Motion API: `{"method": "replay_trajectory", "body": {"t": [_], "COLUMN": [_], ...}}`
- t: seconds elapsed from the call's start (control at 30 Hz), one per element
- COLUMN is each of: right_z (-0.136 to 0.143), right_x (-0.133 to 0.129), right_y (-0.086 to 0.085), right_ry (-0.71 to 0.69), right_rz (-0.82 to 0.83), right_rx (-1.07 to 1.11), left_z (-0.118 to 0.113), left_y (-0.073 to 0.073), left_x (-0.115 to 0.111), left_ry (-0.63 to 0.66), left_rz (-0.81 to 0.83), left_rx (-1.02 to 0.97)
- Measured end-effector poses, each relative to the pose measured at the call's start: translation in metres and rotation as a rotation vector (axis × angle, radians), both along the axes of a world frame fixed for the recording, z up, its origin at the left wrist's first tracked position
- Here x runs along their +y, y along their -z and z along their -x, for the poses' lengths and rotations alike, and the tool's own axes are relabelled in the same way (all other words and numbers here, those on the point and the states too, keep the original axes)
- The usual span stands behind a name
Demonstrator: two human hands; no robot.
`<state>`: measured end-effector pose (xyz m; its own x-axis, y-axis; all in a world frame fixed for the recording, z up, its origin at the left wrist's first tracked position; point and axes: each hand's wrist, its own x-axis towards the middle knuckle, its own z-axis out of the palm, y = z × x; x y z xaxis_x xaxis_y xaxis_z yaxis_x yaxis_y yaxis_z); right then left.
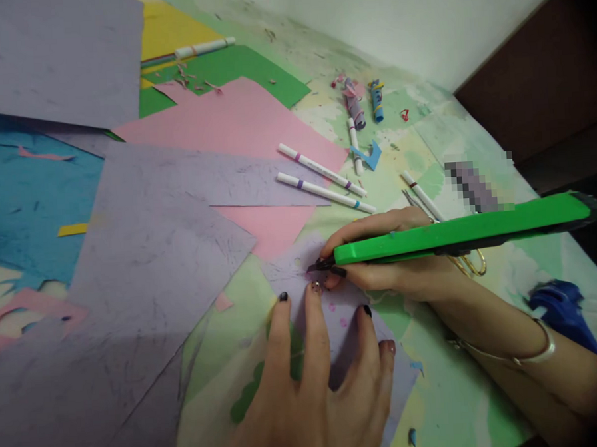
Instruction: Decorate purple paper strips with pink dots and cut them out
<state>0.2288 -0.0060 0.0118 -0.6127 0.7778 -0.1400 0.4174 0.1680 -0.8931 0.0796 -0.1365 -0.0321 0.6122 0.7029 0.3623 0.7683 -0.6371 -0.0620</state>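
Observation:
My right hand (406, 271) grips a green utility knife (459, 230), its dark blade tip touching a purple strip of paper (355, 344). Small pink marks run along this strip, and a little hole shows near the blade. With fingers spread, my left hand (316, 376) presses the strip flat on the table, its fingertips just below the blade. Behind my right hand, scissors with gold handles (475, 263) are partly hidden.
Purple sheets (145, 258), a pink sheet (233, 120) and a blue sheet (31, 197) overlap at left. Several white markers (324, 192) lie beyond my hands. Two small paper rolls (377, 101) are farther back. A dark blue object (557, 303) sits at right, near the table edge.

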Motion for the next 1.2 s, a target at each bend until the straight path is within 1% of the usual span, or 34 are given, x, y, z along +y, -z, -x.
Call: {"method": "replay_trajectory", "body": {"t": [0.13, 0.2, 0.37, 0.43, 0.53, 0.63, 0.77, 0.87, 0.97, 1.2], "right_z": [0.0017, 0.0022, 0.0019, 0.0016, 0.0014, 0.0015, 0.0020, 0.0019, 0.0012, 0.0008], "right_x": [-0.0011, -0.0019, -0.0029, -0.0026, -0.0018, -0.0017, -0.0031, -0.0037, -0.0032, -0.0008], "right_y": [-0.0014, -0.0010, 0.0009, 0.0009, 0.0003, -0.0001, 0.0009, 0.0017, 0.0016, -0.0012], "right_ry": [-0.003, 0.004, 0.029, 0.040, 0.028, 0.005, 0.016, 0.013, 0.010, 0.008], "right_rz": [-0.112, -0.132, -0.007, 0.008, -0.013, -0.073, -0.139, -0.111, -0.060, -0.060], "right_rx": [-0.046, -0.053, 0.004, 0.022, 0.008, -0.021, -0.032, -0.015, 0.002, -0.023], "left_z": [-0.0006, -0.0010, -0.0019, -0.0017, -0.0009, -0.0004, -0.0009, -0.0012, -0.0009, -0.0002], "left_y": [0.0024, 0.0035, 0.0044, 0.0038, 0.0024, 0.0011, 0.0009, 0.0016, 0.0017, 0.0006], "left_x": [-0.0022, -0.0035, -0.0045, -0.0036, -0.0016, -0.0004, -0.0015, -0.0029, -0.0029, -0.0001], "left_ry": [-0.001, -0.001, -0.012, -0.011, -0.001, 0.002, -0.003, -0.004, -0.004, -0.001], "left_rz": [0.005, 0.013, 0.032, 0.024, 0.001, 0.000, 0.013, 0.037, 0.027, 0.000], "left_rx": [-0.014, -0.036, -0.046, -0.043, -0.030, -0.013, -0.022, -0.032, -0.033, -0.022]}}
